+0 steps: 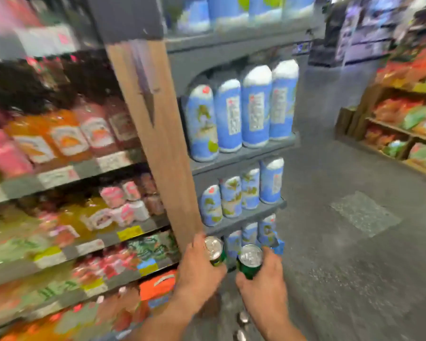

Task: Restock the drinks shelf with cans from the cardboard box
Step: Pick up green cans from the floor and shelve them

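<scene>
Green cans, two, silver-topped: one in each hand, carried upright in front of the shelving. The left-hand can (215, 251) sits just beside the foot of the wooden upright (155, 134); the right-hand can (250, 260) is near it, the two apart by a narrow gap.

Left hand (199, 271): fingers wrapped around the can body from the side, closed on it, the lid left bare. Right hand (263, 284): same wrap, fingers pressed about the lower body, the lid and pull-tab facing up. Holding by the wall rather than the top likely keeps each can level and ready to be stood straight on a shelf.

Cardboard box: not clearly in view. Two pale round shapes (242, 317) low between the forearms may be further can tops, too blurred to confirm.

End-cap shelves (244, 153), grey, right of the upright: rows of tall blue-and-white cans (256, 107), standing, labels outward, tiers stepped downward. The lowest visible tier lies directly behind the hands.

Main drinks shelf (84, 168), left of the upright: orange and pink bottles above, mixed cans and packs below, price tags along the edges; heavily blurred, so brands cannot be read and no open slot for green cans can be picked out.

Snack display (403, 119), far right across the aisle floor (342, 217): unrelated.

Status, judged: a pair in transit, placement not yet made.
</scene>
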